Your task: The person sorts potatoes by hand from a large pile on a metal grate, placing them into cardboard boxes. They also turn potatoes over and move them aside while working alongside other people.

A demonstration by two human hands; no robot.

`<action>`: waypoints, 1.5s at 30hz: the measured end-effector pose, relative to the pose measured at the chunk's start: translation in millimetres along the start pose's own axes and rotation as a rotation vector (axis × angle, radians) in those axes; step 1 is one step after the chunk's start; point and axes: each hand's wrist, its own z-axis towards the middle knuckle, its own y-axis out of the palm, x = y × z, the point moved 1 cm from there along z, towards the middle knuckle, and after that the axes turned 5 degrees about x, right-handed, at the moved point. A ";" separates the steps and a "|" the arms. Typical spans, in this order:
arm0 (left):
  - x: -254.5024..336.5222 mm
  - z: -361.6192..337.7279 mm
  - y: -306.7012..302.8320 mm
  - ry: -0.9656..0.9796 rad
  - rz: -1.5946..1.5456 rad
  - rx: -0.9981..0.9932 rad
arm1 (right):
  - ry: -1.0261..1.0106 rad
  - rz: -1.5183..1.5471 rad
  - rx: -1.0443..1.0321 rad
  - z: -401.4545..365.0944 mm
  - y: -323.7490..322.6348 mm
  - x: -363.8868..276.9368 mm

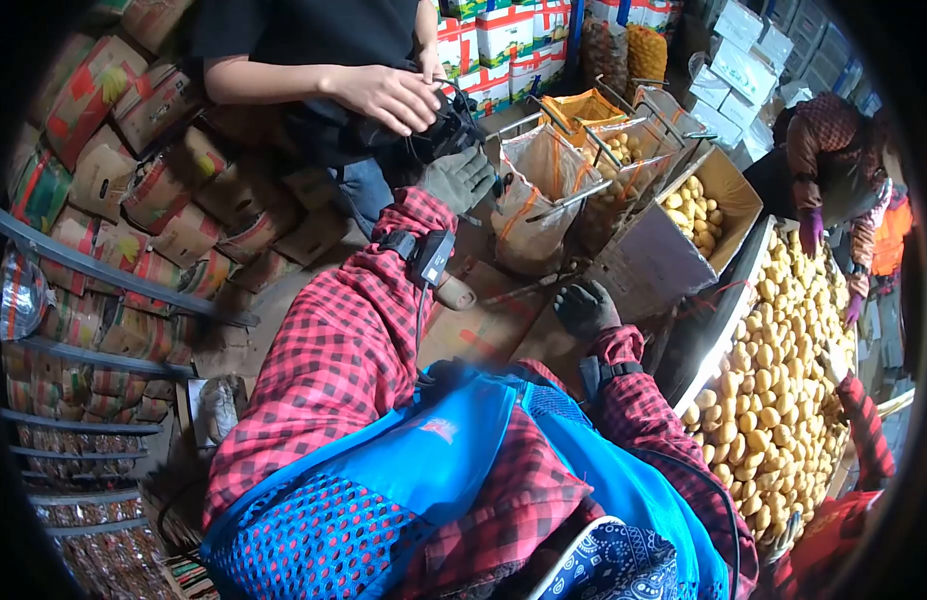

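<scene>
My left hand [458, 181], in a grey glove, is stretched forward with the palm up and fingers spread. It holds nothing. Close by are another person's hands [391, 97] at a bundle of black gear with straps [445, 130]. A wrist strap with a small dark device [433, 257] sits on my left forearm. My right hand [585, 308], in a dark glove, hangs lower with its fingers curled in, and nothing shows in it. It is nearest to the cardboard box [648, 262], whose open top shows potatoes [695, 215].
Open sacks [536, 215] hang on metal frames ahead. On the right, a sorting table is heaped with potatoes [773, 385], with a person in purple gloves [811, 232] behind it. Stacked cartons [93, 100] and metal rails [93, 265] stand left. White boxes [738, 70] stand at the back.
</scene>
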 end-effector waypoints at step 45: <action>-362.7 45.7 150.5 -0.719 1.293 -1.274 | -1.781 -0.140 1.635 -539.0 47.1 122.5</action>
